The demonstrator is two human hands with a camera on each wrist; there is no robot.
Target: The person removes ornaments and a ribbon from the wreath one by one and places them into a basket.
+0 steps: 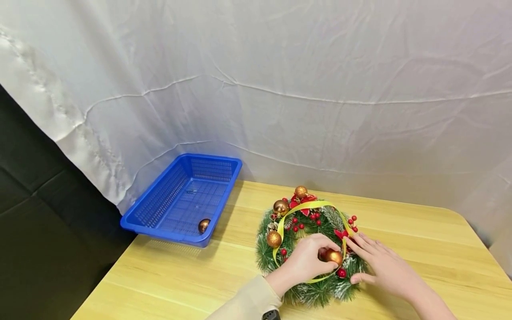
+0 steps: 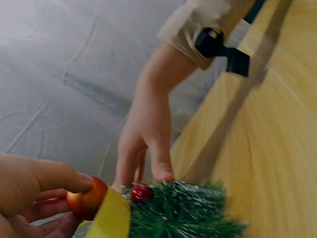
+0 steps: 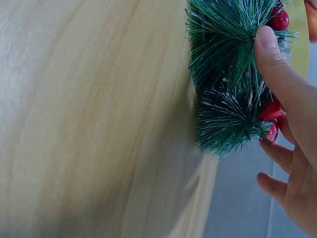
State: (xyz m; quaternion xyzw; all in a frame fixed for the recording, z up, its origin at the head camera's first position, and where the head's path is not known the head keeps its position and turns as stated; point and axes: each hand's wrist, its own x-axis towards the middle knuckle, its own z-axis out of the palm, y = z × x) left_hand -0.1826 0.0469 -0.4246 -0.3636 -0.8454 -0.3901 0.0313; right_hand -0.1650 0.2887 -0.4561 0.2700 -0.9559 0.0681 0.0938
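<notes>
Gold bauble pinched on green berry wreath, flat on table

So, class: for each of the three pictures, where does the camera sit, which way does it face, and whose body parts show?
Head: above, facing forward and down at the wreath, blue basket and both hands.
Left wrist: low behind the left hand, facing across the gold ball to the right hand and sleeve.
Right wrist: beside the right hand, facing the wreath's edge and the table.
Shared: all show the wreath.
</notes>
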